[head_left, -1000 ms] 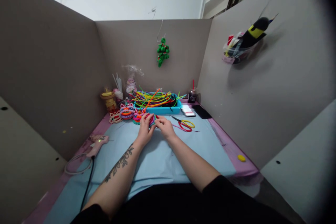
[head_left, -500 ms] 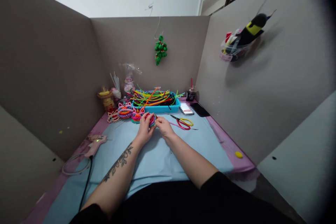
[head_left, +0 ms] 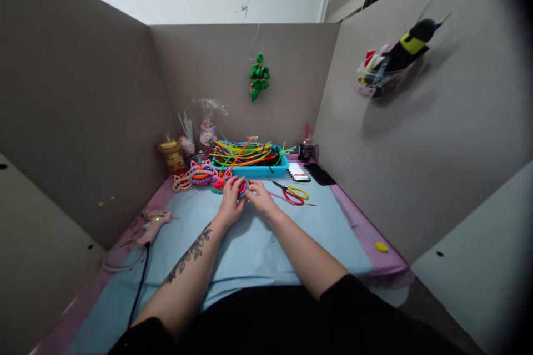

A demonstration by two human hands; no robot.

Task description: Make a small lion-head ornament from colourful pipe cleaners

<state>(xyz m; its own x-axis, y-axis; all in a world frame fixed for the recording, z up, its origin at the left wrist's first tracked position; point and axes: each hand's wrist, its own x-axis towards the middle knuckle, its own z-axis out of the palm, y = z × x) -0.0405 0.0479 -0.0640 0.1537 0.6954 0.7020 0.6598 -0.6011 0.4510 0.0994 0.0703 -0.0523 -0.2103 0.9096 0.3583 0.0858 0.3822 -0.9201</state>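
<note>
Between my hands is a coil of colourful pipe cleaners (head_left: 242,188), pink, red and teal, partly hidden by my fingers. My left hand (head_left: 232,201) is closed round its left side. On its right edge, my right hand (head_left: 259,198) pinches with thumb and fingers. A pink-purple pipe cleaner (head_left: 277,196) trails out to the right of my right hand. Just behind my left hand sits a pipe-cleaner animal head (head_left: 219,182) in orange, pink and teal. Scissors (head_left: 295,194) with red and yellow handles lie to the right of my hands.
A blue tray (head_left: 250,172) full of loose pipe cleaners stands at the back. More pipe-cleaner heads (head_left: 202,172) sit left of it. At left lies a pink glue gun (head_left: 155,227) with its cord. A dark phone (head_left: 320,174) and a drink cup (head_left: 306,150) are at back right.
The whole view has shifted slightly to the right as the head moved. Both hands remain on the coil, and my right fingers have adjusted slightly at its edge.
</note>
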